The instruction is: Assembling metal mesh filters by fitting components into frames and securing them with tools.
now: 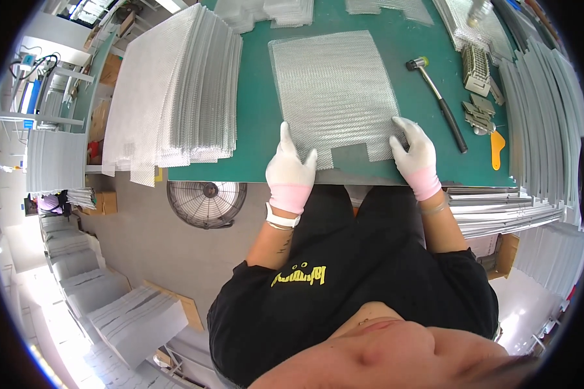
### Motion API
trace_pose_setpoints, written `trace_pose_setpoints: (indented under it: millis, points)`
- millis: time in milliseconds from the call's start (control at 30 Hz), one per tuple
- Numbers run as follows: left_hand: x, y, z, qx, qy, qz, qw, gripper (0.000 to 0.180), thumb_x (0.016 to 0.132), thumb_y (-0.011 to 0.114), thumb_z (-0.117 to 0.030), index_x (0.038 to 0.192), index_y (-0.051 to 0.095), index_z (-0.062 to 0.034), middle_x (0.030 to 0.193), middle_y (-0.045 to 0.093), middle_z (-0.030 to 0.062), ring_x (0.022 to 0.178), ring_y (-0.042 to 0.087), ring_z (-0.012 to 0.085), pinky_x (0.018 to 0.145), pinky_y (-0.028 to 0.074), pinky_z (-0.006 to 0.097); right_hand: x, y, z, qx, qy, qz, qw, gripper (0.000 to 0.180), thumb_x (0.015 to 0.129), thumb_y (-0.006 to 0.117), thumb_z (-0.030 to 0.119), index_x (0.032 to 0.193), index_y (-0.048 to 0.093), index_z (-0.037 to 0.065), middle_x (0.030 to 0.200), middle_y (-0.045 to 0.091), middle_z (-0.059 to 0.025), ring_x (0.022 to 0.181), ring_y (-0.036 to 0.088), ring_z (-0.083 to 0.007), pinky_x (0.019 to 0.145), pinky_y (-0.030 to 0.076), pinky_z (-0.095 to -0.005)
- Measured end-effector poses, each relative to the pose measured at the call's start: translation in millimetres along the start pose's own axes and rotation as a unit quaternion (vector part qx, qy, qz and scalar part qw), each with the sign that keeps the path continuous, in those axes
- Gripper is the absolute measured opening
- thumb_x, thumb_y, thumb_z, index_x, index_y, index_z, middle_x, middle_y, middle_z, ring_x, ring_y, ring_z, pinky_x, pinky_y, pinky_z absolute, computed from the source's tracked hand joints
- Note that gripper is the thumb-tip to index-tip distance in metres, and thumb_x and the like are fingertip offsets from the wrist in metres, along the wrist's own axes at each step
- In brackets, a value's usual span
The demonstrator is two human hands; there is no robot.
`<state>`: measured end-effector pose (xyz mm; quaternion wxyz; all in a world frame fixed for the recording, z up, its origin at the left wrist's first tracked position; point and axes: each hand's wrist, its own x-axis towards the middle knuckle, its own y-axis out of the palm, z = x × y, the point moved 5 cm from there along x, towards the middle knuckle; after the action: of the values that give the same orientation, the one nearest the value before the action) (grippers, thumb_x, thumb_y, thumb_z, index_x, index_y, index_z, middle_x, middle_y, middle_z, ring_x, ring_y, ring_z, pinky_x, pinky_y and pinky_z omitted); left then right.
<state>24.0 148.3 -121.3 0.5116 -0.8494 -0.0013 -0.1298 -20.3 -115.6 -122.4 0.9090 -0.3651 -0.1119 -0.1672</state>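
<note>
A silvery translucent mesh sheet point(334, 84) with a rectangular notch in its near edge lies on the green tabletop in front of me. Faint doubled edges suggest more than one layer; I cannot tell how many. My left hand point(291, 170), in a white glove with a pink cuff, touches the near left corner, index finger stretched along the edge and thumb apart. At the near right side my right hand point(415, 155), gloved alike, rests its fingers on the edge with the thumb spread away. Some fingertips are hidden.
A tall stack of mesh sheets point(169, 91) stands left. To the right lie a hammer point(442, 100), a block of metal pieces point(476, 70), loose metal plates point(479, 111) and an orange-handled tool point(497, 150). Grey panels point(538, 123) line the right. A floor fan point(207, 202) stands below.
</note>
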Motion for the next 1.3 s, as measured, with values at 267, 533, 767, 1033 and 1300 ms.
trace_pose_setpoints:
  millis: [267, 533, 767, 1033, 1300]
  points:
    - [0, 1, 1, 0.001, 0.036, -0.023, 0.999, 0.079, 0.081, 0.077, -0.025, 0.144, 0.039, 0.0034, 0.119, 0.064, 0.0224, 0.092, 0.069, 0.0354, 0.077, 0.056, 0.04, 1, 2, 5, -0.065, -0.048, -0.002, 0.997, 0.035, 0.084, 0.066, 0.006, 0.119, 0.064, 0.001, 0.122, 0.065, -0.0193, 0.112, 0.063, -0.0357, 0.097, 0.051, -0.0385]
    - [1, 3, 4, -0.007, 0.028, -0.007, 1.0, 0.076, 0.081, 0.077, -0.027, 0.143, 0.043, 0.0012, 0.115, 0.065, 0.0193, 0.096, 0.067, 0.0351, 0.08, 0.056, 0.039, -2, 2, 3, -0.078, -0.051, -0.005, 0.996, 0.036, 0.084, 0.067, 0.006, 0.119, 0.064, 0.0, 0.124, 0.064, -0.0191, 0.114, 0.062, -0.0357, 0.099, 0.05, -0.0396]
    - [5, 1, 5, -0.006, 0.029, -0.009, 1.0, 0.073, 0.081, 0.077, -0.029, 0.141, 0.046, -0.0007, 0.112, 0.065, 0.0174, 0.098, 0.066, 0.0331, 0.08, 0.055, 0.038, -3, 1, 3, -0.07, -0.054, 0.0, 0.996, 0.036, 0.085, 0.067, 0.007, 0.12, 0.064, 0.0, 0.123, 0.064, -0.0196, 0.114, 0.062, -0.0355, 0.099, 0.05, -0.0396]
    - [13, -3, 6, 0.029, -0.056, 0.064, 0.996, 0.076, 0.079, 0.078, -0.029, 0.144, 0.045, -0.0057, 0.129, 0.056, 0.0185, 0.109, 0.062, 0.0371, 0.09, 0.052, 0.044, 7, -8, 8, -0.166, -0.033, 0.043, 0.985, 0.034, 0.084, 0.069, 0.018, 0.115, 0.066, 0.006, 0.123, 0.062, -0.0182, 0.109, 0.062, -0.0366, 0.094, 0.051, -0.0421]
    - [25, 5, 17, 0.088, 0.139, 0.114, 0.98, 0.061, 0.088, 0.064, -0.041, 0.14, 0.055, -0.0114, 0.151, 0.044, 0.0146, 0.141, 0.033, 0.0441, 0.119, 0.015, 0.059, 157, -98, -89, -0.198, -0.08, -0.096, 0.972, 0.035, 0.087, 0.065, 0.027, 0.11, 0.068, 0.0, 0.116, 0.066, -0.0211, 0.11, 0.062, -0.0378, 0.097, 0.048, -0.0446]
